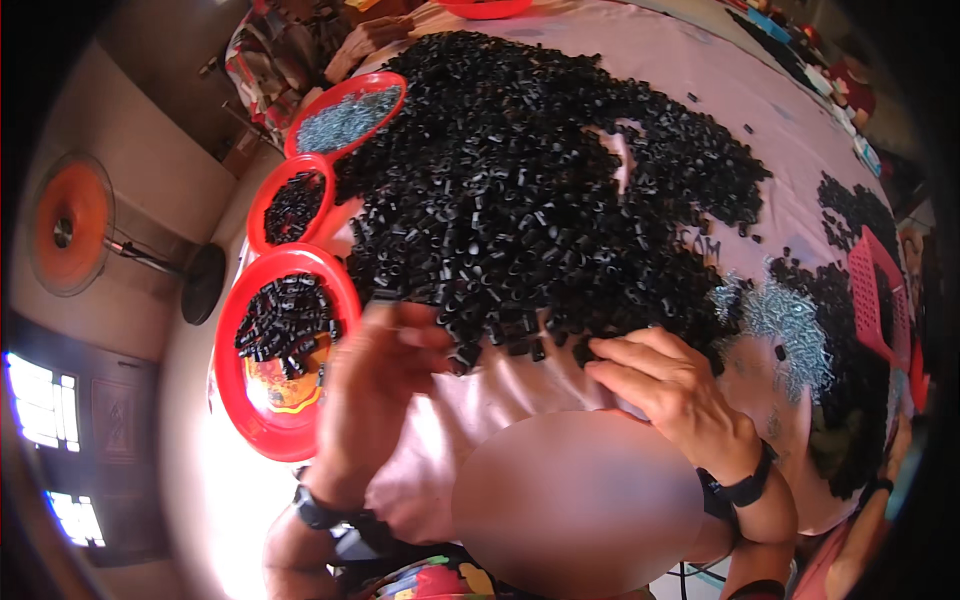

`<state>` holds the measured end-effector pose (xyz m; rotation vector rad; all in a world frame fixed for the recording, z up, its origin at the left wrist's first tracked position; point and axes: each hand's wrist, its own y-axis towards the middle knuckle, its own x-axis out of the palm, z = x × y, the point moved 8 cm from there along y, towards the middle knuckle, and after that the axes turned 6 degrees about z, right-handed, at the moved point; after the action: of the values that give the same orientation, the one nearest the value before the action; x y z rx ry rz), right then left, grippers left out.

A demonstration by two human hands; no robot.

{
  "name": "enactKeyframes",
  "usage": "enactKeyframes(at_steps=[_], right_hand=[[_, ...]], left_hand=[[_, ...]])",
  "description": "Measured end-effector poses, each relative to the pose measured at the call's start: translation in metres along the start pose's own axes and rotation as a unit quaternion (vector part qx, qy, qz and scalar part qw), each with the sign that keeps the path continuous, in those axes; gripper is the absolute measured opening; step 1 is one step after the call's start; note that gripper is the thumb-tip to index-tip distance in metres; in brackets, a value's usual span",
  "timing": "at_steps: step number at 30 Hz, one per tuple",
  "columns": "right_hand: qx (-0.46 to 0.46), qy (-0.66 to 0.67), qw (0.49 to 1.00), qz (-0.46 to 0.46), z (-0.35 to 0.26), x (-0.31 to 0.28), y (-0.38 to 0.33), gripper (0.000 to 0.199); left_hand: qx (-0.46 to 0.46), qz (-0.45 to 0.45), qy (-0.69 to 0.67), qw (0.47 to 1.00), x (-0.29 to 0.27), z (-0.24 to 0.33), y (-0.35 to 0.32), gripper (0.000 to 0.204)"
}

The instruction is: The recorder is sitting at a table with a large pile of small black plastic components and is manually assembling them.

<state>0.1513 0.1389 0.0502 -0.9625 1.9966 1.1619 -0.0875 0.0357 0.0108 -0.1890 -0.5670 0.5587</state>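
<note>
A broad heap of small black plastic tube-like pieces [500, 200] covers the cloth in front of me. My left hand [385, 385] is at the heap's near left edge, next to a red plate, its fingers smeared by motion. Whether it grips any piece does not show. At the near edge, right of the middle, my right hand [665, 380] has its fingers bent together, with a small black plastic piece [583, 350] at the tips. Its thumb is mostly hidden. The large red plate [232, 390] on the left holds several black pieces.
Farther along the left edge stand a smaller red plate [256, 212] of black parts and another red plate [400, 92] of silvery screws. Loose screws [790, 325] and a pink basket [872, 295] lie right. Other people's hands [365, 45] show at the far left and right edge. A fan [75, 225] stands left.
</note>
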Motion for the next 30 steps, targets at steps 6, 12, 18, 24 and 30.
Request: enactKeyframes(at_steps=[6,12,18,24,30], right_hand=[[0.028,-0.033,0.999,0.002,0.012,0.002,0.002,0.043],[0.048,-0.049,0.992,0.109,0.016,-0.027,0.004,0.018],[0.103,-0.028,0.994,-0.03,0.021,-0.028,-0.008,0.009],[0.115,0.027,0.981,-0.154,0.014,-0.017,-0.017,0.023],[0.106,-0.004,0.973,-0.203,0.017,0.001,-0.025,0.018]], left_hand=[[-0.023,0.038,-0.308,0.95,-0.105,0.035,0.006,0.042],[-0.012,0.016,-0.135,0.991,-0.061,0.017,0.004,0.036],[-0.087,-0.136,0.287,0.944,0.048,-0.019,-0.006,0.026],[0.12,-0.306,0.571,0.752,0.089,-0.043,-0.022,0.021],[0.101,-0.329,0.63,0.696,0.081,-0.051,-0.028,0.02]])
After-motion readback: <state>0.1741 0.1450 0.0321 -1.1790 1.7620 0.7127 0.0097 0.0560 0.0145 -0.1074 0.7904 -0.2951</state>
